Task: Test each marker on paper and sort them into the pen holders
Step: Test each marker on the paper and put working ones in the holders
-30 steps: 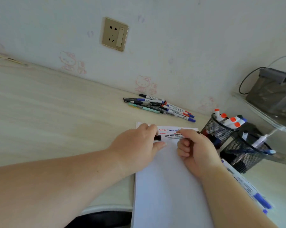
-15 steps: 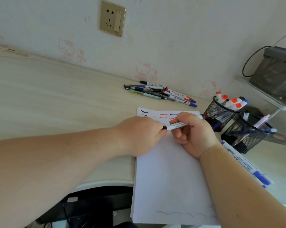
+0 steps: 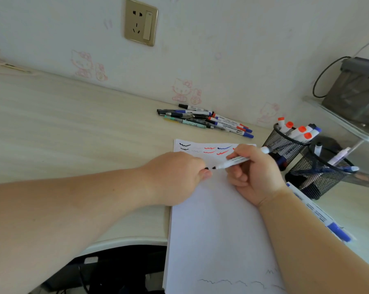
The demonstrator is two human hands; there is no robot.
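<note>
My right hand [image 3: 253,172] grips a white marker [image 3: 232,163] with a bare black tip that points left, just above the white paper [image 3: 217,230]. My left hand [image 3: 175,177] pinches the marker's black cap [image 3: 206,168] a short gap away from the tip. Black, red and blue squiggles run along the paper's far edge. A pile of untested markers and pens [image 3: 207,120] lies near the wall. Two black mesh pen holders stand at the right: the far holder [image 3: 283,145] has orange- and blue-capped markers, the near holder [image 3: 319,177] has a few pens.
Another blue-capped marker [image 3: 319,215] lies on the desk to the right of my right forearm. A clear shelf with a grey device [image 3: 355,90] and cable sits at the far right. A wall socket [image 3: 141,22] is above the desk. The desk's front edge curves under my left arm.
The cap has come off the marker: my left hand drew it left while my right hand kept the barrel. The view has also tilted down a little.
</note>
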